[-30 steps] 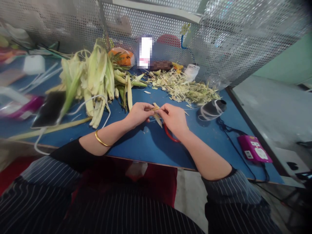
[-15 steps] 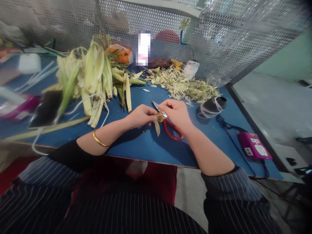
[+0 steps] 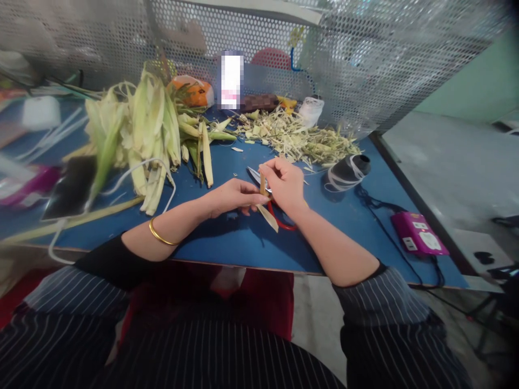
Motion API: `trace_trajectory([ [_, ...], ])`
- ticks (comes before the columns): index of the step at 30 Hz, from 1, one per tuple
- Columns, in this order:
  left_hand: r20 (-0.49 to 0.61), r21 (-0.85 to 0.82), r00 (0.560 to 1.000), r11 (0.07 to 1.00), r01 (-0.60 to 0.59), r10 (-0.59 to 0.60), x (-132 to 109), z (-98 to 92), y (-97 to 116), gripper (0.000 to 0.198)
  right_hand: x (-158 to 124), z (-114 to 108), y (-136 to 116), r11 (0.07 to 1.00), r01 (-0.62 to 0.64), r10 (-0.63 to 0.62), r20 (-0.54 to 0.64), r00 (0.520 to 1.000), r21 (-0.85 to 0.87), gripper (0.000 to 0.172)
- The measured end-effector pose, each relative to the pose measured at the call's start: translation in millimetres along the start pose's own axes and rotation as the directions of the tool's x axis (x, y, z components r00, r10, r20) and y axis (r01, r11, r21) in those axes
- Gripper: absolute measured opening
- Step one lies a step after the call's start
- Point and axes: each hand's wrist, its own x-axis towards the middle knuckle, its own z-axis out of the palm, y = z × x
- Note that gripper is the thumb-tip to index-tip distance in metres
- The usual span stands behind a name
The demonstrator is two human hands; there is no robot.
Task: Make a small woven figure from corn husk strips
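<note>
Between my two hands is a small piece of corn husk [image 3: 268, 218], its pale end hanging down toward the table's front. My left hand [image 3: 236, 197] pinches it between thumb and fingers. Just right of that, my right hand [image 3: 284, 185] is closed on the upper part of the same husk, a brownish strip standing up from the left thumb. Under my right hand lie scissors [image 3: 254, 175] with red handles, partly hidden by the hand. A large bundle of corn husks [image 3: 152, 119] lies on the table to the left of my hands.
Husk scraps [image 3: 292, 135] are heaped at the back, below a perforated metal screen [image 3: 259, 32]. A black spool [image 3: 347, 172] wound with white thread stands right. Farther right sits a purple power strip [image 3: 419, 233] with cables. A phone [image 3: 71, 186] with a white cable lies left.
My right hand has lifted slightly, drawing the husk strip upright. The husk's hanging end has swung to the right. The view has shifted slightly.
</note>
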Motion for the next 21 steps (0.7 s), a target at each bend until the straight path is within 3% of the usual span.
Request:
trace_trajectory([
  [3, -0.094, 0.048, 0.995, 0.998, 0.049, -0.044, 0.8, 6.3, -1.7, 0.025, -3.3, 0.0, -6.0, 0.999, 0.017, -0.015, 0.052, 0.999, -0.034, 0.021],
  [6, -0.106, 0.081, 0.993, 0.995, 0.052, -0.043, -0.5, 13.2, -1.8, 0.027, -5.6, -0.8, -9.5, 0.998, 0.029, -0.024, 0.078, 0.997, -0.056, 0.022],
  [12, -0.056, 0.095, 0.998, 0.995, 0.023, -0.018, -1.6, 18.1, -3.4, 0.031, -7.1, 1.5, -7.2, 0.999, 0.031, -0.030, 0.038, 0.999, -0.024, 0.021],
  [16, -0.178, 0.019, 0.983, 0.999, -0.038, 0.041, -0.8, 9.8, -1.6, 0.030, 1.7, -2.3, 0.6, 0.998, 0.063, -0.063, -0.030, 0.998, -0.019, 0.017],
  [19, -0.327, -0.054, 0.943, 0.995, -0.084, 0.062, 0.6, -0.4, -0.4, 0.030, 9.1, -5.3, 7.5, 0.996, -0.063, 0.067, -0.062, 0.996, 0.070, 0.025],
  [21, -0.375, -0.046, 0.924, 0.994, -0.095, 0.071, 1.5, -5.4, -1.0, 0.030, 10.5, -4.4, 10.7, 0.954, -0.226, 0.210, 0.100, 0.973, 0.197, 0.030],
])
